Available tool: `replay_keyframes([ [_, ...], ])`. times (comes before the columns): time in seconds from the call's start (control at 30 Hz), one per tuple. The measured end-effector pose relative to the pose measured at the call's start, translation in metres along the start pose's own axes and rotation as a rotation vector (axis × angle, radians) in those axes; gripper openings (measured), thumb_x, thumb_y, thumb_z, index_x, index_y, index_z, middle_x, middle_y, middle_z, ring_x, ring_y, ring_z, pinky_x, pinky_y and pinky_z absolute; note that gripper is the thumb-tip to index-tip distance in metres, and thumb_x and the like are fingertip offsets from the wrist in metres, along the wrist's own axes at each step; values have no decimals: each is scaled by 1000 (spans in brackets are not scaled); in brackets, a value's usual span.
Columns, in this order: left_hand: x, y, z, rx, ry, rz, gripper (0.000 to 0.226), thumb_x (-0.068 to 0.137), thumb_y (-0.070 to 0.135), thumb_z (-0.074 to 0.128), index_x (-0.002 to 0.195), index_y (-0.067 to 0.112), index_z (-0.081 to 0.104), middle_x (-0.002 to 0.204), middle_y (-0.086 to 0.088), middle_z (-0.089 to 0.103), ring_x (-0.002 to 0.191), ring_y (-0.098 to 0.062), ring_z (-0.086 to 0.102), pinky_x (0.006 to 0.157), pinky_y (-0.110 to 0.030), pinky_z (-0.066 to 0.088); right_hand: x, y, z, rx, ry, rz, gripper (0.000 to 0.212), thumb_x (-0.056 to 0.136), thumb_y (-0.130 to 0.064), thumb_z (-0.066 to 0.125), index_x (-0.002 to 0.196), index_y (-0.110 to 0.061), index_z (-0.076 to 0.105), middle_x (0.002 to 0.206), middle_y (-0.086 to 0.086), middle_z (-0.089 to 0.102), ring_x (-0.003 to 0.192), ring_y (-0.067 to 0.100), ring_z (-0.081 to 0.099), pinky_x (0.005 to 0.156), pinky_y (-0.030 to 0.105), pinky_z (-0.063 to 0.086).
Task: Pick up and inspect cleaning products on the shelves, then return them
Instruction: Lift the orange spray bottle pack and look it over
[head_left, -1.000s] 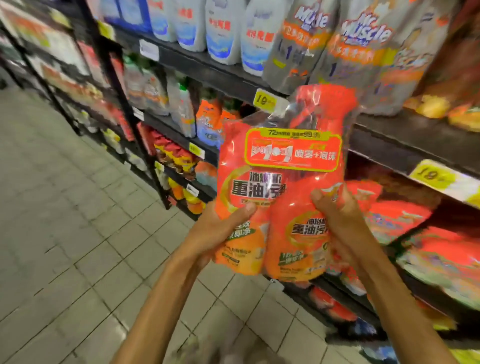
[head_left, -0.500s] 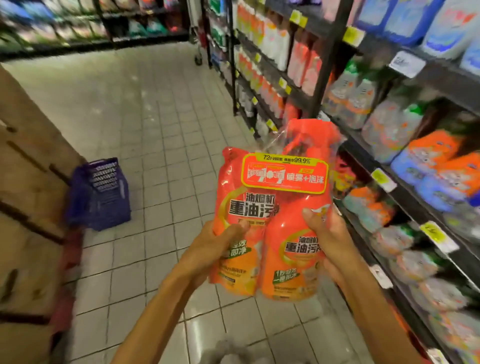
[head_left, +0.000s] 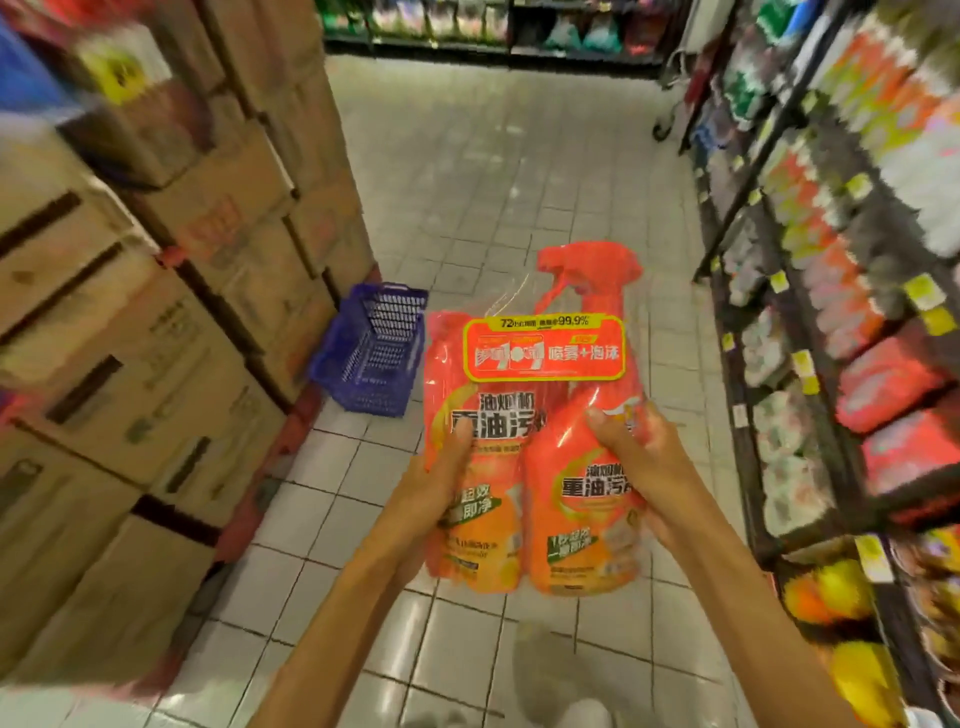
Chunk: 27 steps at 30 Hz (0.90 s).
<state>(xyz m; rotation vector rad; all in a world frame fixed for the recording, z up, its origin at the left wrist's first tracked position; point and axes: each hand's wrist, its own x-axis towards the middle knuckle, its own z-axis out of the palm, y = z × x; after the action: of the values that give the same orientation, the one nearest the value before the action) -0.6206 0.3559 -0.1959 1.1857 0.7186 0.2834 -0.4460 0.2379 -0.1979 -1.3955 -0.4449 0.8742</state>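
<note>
Cleaner twin-pack (head_left: 535, 415), shelves (head_left: 841, 291) blurred

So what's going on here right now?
A person stands in a store aisle holding an orange twin-pack of kitchen degreaser, a refill pouch and a spray bottle wrapped together. The left hand grips the pouch side, the right hand the bottle side, label facing the camera. Stocked shelves run along the right, stacked cartons on the left, and a blue shopping basket sits on the floor.

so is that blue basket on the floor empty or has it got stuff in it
Looks empty: the blue basket tilts against the boxes, only bare mesh visible inside.
</note>
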Motion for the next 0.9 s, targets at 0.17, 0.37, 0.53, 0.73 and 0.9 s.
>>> replay_keyframes([
  [0.17,82,40,-39,-38,166,5,51,73,72,51,106,37,67,105,-5,73,97,-24,70,80,-39,56,128,-31,37,-82,-180,61,72,59,-52,83,121,-28,55,103,4,74,87,25,73,65,34,58],
  [0.37,195,83,-116,-19,271,-3,44,74,66,53,103,36,68,102,-2,74,93,-20,71,72,-31,57,269,-31,91,-79,-324,123,61,68,-45,77,122,-36,53,107,-1,73,92,22,72,65,31,58],
  [0.53,304,106,-193,-22,279,-18,57,76,57,56,118,20,61,105,-4,73,94,-20,71,66,-22,56,392,-18,137,-104,-359,180,60,70,-37,76,125,-32,52,108,-1,73,94,20,72,67,28,58],
  [0.73,430,140,-280,-13,258,-72,35,86,46,54,114,27,63,106,-2,73,95,-21,70,78,-36,59,551,-21,193,-258,-440,288,55,71,-32,76,121,-29,54,104,-4,73,96,19,71,74,30,58],
  [0.9,536,115,-364,29,403,-133,17,92,20,57,106,19,67,98,3,74,84,-5,70,68,-17,54,693,16,235,-473,-603,302,45,74,-4,78,113,-20,63,104,-3,73,95,12,69,78,28,58],
])
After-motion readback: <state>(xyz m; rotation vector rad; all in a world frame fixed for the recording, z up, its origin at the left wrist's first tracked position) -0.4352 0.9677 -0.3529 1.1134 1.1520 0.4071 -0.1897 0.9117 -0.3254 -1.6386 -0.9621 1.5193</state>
